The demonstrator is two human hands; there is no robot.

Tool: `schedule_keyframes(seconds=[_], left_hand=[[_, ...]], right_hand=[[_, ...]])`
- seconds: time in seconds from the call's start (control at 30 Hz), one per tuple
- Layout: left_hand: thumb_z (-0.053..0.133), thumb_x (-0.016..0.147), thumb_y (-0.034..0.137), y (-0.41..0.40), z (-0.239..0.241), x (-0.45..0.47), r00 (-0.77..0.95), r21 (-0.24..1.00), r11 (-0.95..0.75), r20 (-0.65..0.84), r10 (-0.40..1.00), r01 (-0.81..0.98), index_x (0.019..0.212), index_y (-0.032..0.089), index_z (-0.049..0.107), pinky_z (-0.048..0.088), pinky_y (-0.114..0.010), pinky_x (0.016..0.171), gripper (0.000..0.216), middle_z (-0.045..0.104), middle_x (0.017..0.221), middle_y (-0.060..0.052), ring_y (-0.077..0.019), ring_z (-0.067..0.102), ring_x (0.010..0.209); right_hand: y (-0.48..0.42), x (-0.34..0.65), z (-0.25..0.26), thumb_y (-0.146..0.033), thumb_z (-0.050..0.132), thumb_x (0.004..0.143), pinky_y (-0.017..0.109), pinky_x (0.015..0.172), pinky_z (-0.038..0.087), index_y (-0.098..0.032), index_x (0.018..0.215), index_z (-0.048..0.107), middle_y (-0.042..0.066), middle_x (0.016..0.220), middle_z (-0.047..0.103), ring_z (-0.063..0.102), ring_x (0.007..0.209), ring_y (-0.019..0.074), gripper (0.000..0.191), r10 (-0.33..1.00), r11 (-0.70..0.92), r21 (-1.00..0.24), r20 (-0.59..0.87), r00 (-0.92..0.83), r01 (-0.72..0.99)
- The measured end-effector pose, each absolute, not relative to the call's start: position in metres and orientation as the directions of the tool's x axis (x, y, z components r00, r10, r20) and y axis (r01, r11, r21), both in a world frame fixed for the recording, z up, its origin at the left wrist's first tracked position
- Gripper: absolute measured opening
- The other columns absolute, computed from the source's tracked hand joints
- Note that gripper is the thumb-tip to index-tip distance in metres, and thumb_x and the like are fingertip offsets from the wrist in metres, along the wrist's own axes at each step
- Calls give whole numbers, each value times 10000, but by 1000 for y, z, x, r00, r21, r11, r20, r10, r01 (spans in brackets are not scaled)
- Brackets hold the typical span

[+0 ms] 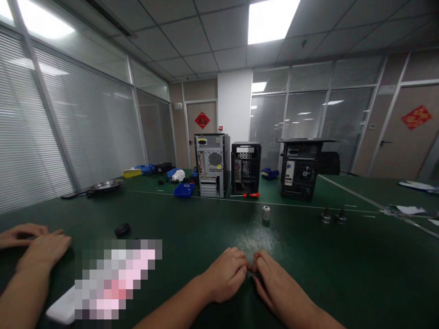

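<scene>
My left hand (227,274) and my right hand (276,281) rest knuckles-up on the green table (343,265) close to me. Their fingertips meet around something small and dark between them, too hidden to identify. A small silver cylinder (266,213) stands on the table beyond my hands. Three computer cases stand farther back: a grey one (211,164), a black one (245,167) and another black one (302,170). A red-handled screwdriver (247,195) lies in front of the middle case.
Another person's hands (34,244) rest on the table at the left, near a black oval object (122,229) and a blurred-out item (113,278). A metal pan (104,185), blue trays (184,189) and two small metal parts (332,217) lie farther off. Papers (409,210) sit right.
</scene>
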State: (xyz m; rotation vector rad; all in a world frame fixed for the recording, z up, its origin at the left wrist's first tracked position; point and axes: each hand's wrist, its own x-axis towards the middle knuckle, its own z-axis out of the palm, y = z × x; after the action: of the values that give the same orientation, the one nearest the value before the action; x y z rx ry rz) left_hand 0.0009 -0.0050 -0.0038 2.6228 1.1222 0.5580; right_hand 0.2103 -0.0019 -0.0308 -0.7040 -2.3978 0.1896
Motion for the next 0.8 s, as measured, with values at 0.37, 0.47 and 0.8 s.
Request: schedule_keyframes(seconds=[0.37, 0.47, 0.8], left_hand=[[523, 988, 298, -9, 1, 7, 672, 373, -709, 248, 698, 598, 907, 202, 602, 386, -299, 853, 149, 640, 920, -21, -187, 563, 915], [554, 980, 300, -8, 0, 6, 659, 374, -698, 250, 710, 610, 916, 207, 619, 383, -302, 852, 130, 657, 957, -16, -187, 570, 937], [631, 907, 222, -4, -5, 5, 378, 433, -526, 386, 842, 732, 972, 216, 626, 361, -318, 836, 65, 652, 929, -3, -191, 558, 917]], right_hand=[[-3, 220, -29, -216, 428, 994, 287, 812, 397, -136, 1066, 506, 61, 1056, 448, 457, 947, 176, 133, 569, 797, -519, 476, -671, 308], [-3, 221, -29, -209, 473, 970, 288, 845, 401, -157, 1139, 518, 51, 1093, 452, 456, 988, 174, 182, 582, 788, -529, 470, -663, 317], [17, 233, -47, -388, 437, 1014, 347, 966, 434, -155, 1318, 457, 82, 1194, 470, 476, 1109, 203, 383, 719, 694, -530, 552, -422, 488]])
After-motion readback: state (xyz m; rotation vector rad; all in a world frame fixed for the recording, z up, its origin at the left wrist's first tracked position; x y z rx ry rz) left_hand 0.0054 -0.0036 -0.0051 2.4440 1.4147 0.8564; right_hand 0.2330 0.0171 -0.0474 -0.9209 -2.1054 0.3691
